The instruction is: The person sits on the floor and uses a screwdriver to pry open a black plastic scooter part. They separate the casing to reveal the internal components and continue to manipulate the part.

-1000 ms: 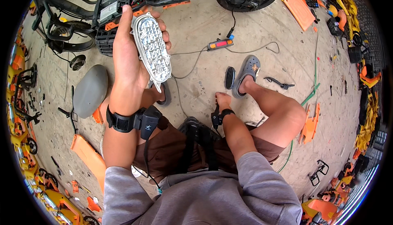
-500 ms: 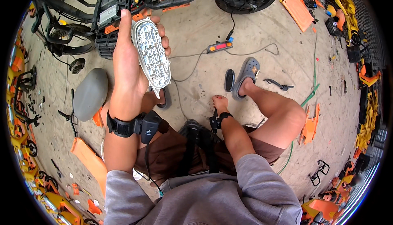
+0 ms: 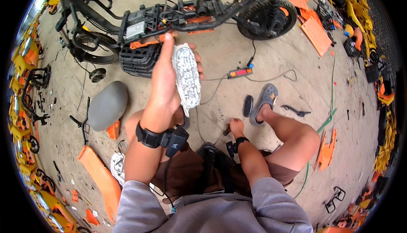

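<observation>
My left hand is raised in front of me, its fingers wrapped round a silvery oval lamp reflector housing. The molded, many-celled face of the housing is turned up, and a small tab sticks out at its lower end. My right hand is closed, low between my knees. From it a thin shaft with a dark handle points down and to the left, like a screwdriver. Its tip is small and hard to make out.
A stripped scooter frame stands ahead. Left lie a grey seat, an orange panel and a white part. A red-and-orange light on a cable lies ahead, with a black oval piece beside my shoe.
The view has shifted, showing more of the scooter frame. My left hand still holds the housing, now lower and further right in view. The screwdriver-like tool now shows at my right hand.
</observation>
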A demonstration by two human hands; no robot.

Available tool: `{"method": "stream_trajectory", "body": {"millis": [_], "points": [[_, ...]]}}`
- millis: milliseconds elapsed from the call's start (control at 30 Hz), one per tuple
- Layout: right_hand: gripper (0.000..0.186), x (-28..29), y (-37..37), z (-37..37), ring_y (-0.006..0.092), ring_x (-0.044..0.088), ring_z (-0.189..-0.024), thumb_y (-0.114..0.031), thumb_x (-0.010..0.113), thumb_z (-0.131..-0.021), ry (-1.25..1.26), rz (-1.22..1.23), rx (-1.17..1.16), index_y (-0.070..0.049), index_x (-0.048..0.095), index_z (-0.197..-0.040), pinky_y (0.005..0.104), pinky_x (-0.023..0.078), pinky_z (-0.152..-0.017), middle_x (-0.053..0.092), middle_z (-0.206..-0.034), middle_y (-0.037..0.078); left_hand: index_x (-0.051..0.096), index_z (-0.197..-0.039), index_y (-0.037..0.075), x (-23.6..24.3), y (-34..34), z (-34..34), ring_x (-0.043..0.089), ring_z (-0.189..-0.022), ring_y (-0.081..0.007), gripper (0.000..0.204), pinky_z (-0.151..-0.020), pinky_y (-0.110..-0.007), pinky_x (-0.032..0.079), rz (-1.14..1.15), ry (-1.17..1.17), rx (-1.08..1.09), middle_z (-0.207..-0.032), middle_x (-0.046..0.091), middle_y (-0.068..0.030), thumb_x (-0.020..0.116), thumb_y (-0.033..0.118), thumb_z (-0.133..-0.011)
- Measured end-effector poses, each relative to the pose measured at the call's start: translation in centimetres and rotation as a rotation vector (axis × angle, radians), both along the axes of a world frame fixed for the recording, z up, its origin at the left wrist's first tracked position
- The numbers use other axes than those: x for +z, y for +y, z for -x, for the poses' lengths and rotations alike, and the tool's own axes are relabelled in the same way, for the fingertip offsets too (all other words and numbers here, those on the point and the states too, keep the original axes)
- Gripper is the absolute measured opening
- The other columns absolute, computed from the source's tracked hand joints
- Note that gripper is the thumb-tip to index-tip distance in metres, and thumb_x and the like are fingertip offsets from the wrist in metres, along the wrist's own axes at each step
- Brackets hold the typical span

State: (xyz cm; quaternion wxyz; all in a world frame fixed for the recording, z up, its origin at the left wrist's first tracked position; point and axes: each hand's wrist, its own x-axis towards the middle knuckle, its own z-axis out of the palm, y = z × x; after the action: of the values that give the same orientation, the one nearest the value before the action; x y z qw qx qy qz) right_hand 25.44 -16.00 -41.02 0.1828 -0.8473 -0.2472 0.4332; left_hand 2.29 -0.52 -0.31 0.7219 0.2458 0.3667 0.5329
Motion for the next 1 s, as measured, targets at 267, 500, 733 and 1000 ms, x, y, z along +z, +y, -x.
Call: {"method": "stream_trajectory", "body": {"millis": [267,500,733,1000], "points": [[0.05,1.2,0.9,1.1,0.0403,0.066,-0.098,-0.05,0.056,-0.083,-0.199,0.154,0.37,-0.005,0.075,-0.093,0.0475,0.052,-0.087,0.07,-0.099,0.022,0.059,-0.104,0.004,0.6,-0.4,0.5,0.063,-0.063,-0.0158,0.062,-0.054,-0.031,0.052,0.091,0.009,0.007,-0.076,0.062,-0.0062,0.049,0.064,-0.095],[0.032,4.7,3.5,5.0,0.0253,0.069,-0.062,-0.03,0.062,-0.083,-0.224,-0.301,0.39,-0.001,0.07,-0.073,0.0356,0.055,-0.067,0.07,-0.063,0.011,0.058,-0.106,0.005,-0.1,-0.4,0.5,0.061,-0.067,-0.0148,0.057,-0.059,-0.029,0.052,0.095,0.033,0.039,-0.08,0.061,-0.0047,0.043,0.06,-0.099],[0.02,18.1,12.6,6.5,0.0205,0.066,-0.055,-0.014,0.061,-0.086,0.153,-0.609,0.415,0.003,0.069,-0.092,0.033,0.051,-0.056,0.067,-0.062,0.012,0.058,-0.108,0.006,-0.3,-0.3,0.4,0.061,-0.069,-0.0142,0.057,-0.061,-0.029,0.053,0.069,0.019,0.005,-0.081,0.06,-0.004,0.044,0.06,-0.099],[0.027,39.1,14.6,6.2,0.011,0.061,-0.055,-0.017,0.065,-0.092,0.407,-0.614,0.771,0.003,0.064,-0.109,0.0249,0.046,-0.052,0.063,-0.062,0.005,0.057,-0.109,0.004,0.3,-0.7,-0.5,0.061,-0.071,-0.0143,0.055,-0.064,-0.029,0.053,0.045,-0.028,0.112,-0.083,0.06,-0.0053,0.047,0.057,-0.099]]}}
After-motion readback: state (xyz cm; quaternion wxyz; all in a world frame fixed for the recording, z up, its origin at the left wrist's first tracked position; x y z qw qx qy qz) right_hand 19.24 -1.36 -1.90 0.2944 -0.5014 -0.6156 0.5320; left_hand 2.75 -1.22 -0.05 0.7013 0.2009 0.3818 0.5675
